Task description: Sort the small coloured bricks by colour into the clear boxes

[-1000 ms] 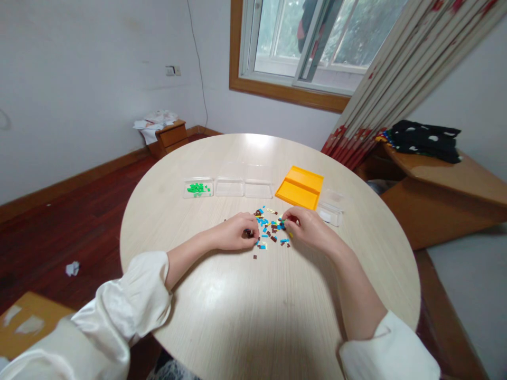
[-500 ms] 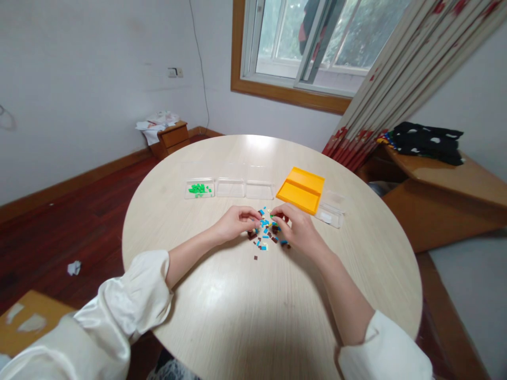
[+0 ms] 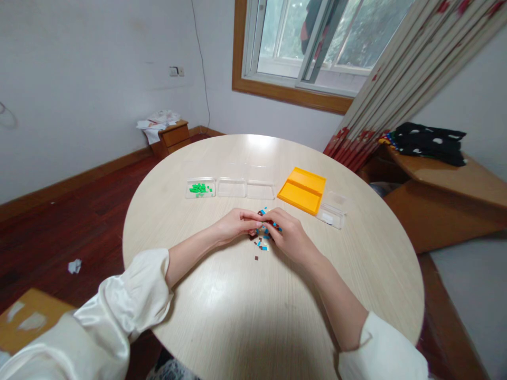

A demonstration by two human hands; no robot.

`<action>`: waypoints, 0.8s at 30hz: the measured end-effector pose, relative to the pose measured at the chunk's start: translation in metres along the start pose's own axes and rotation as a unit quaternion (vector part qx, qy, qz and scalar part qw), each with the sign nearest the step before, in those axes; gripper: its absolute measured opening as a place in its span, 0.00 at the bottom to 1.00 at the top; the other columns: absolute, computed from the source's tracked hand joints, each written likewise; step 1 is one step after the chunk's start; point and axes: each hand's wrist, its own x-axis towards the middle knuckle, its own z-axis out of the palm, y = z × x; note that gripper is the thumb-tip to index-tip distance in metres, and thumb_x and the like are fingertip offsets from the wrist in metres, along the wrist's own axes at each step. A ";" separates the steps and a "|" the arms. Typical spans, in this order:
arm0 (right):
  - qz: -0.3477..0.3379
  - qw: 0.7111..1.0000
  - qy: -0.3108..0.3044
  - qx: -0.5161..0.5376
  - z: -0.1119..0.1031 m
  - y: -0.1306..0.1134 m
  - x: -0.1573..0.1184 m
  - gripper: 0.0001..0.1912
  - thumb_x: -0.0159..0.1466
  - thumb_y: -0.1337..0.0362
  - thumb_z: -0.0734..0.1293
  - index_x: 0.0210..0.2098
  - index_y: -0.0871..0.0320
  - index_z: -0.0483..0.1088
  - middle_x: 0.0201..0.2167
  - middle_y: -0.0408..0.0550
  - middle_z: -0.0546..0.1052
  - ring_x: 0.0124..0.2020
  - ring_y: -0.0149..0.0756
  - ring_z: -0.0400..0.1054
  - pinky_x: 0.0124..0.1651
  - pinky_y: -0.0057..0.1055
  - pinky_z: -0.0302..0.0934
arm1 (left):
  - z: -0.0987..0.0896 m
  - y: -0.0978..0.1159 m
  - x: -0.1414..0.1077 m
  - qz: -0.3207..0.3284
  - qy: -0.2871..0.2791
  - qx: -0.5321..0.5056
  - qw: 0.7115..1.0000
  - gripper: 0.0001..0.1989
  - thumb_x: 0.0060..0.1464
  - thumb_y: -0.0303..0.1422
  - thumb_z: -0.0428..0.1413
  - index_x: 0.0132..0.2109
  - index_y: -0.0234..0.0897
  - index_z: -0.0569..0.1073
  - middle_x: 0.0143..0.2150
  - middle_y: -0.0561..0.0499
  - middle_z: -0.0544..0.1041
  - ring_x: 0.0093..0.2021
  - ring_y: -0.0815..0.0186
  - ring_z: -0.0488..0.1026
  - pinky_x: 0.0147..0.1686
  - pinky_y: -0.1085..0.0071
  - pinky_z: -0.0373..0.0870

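Note:
My left hand (image 3: 238, 226) and my right hand (image 3: 285, 232) meet fingertip to fingertip over a small pile of building bricks (image 3: 263, 244). The pile mixes blue, dark brown and pale yellow pieces, and my fingers cover part of it. Both hands are closed in a pinch; whatever sits between the fingertips is too small to make out. One brown brick (image 3: 256, 258) lies apart, nearer to me. Beyond my left hand, a clear plastic box (image 3: 190, 195) holds several green bricks (image 3: 200, 188).
Two more clear boxes (image 3: 232, 195) (image 3: 261, 197) stand beside the first on the round table (image 3: 222, 316). An open yellow case (image 3: 303, 191) lies at the right, with another clear box (image 3: 331, 219) against it. A wooden cabinet (image 3: 447, 195) stands beyond the table's right edge.
My right hand has moved left, so its fingertips now meet those of my left hand. A green piece seen at the right fingertips before is now hidden.

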 end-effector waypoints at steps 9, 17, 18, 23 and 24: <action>0.000 0.999 0.041 0.010 0.000 -0.003 -0.001 0.08 0.62 0.71 0.61 0.38 0.57 0.71 0.33 0.48 0.75 0.35 0.34 0.70 0.39 0.30 0.63 | -0.004 -0.002 0.002 -0.041 0.029 -0.063 0.997 0.13 0.35 0.31 0.67 0.28 0.28 0.74 0.20 0.54 0.71 0.23 0.75 0.66 0.31 0.73 0.63; -0.003 0.999 0.039 0.000 0.002 -0.003 -0.002 0.07 0.62 0.71 0.62 0.37 0.58 0.71 0.33 0.48 0.76 0.35 0.35 0.70 0.39 0.31 0.62 | -0.005 0.003 0.001 -0.086 0.010 -0.103 0.991 0.02 0.49 0.24 0.59 0.32 0.26 0.74 0.21 0.50 0.73 0.23 0.74 0.69 0.32 0.74 0.67; -0.004 0.999 0.040 -0.001 0.003 -0.002 -0.002 0.06 0.62 0.70 0.62 0.36 0.58 0.71 0.33 0.48 0.77 0.35 0.35 0.70 0.39 0.31 0.62 | -0.005 0.004 0.000 -0.091 0.007 -0.107 0.990 0.02 0.49 0.23 0.58 0.32 0.26 0.74 0.21 0.50 0.73 0.23 0.74 0.69 0.33 0.74 0.68; -0.008 0.999 0.033 0.006 0.005 0.001 -0.001 0.07 0.62 0.70 0.62 0.36 0.56 0.72 0.33 0.48 0.77 0.36 0.35 0.71 0.41 0.32 0.63 | -0.003 0.007 -0.002 -0.110 -0.004 -0.106 0.988 0.05 0.51 0.21 0.55 0.33 0.24 0.75 0.21 0.48 0.73 0.24 0.72 0.71 0.34 0.73 0.70; -0.010 0.999 0.031 0.007 0.006 0.002 -0.001 0.08 0.62 0.69 0.63 0.37 0.56 0.73 0.34 0.48 0.78 0.36 0.35 0.71 0.40 0.32 0.63 | -0.002 0.008 -0.003 -0.112 -0.002 -0.104 0.988 0.05 0.52 0.21 0.54 0.33 0.23 0.75 0.22 0.47 0.74 0.24 0.72 0.71 0.35 0.73 0.70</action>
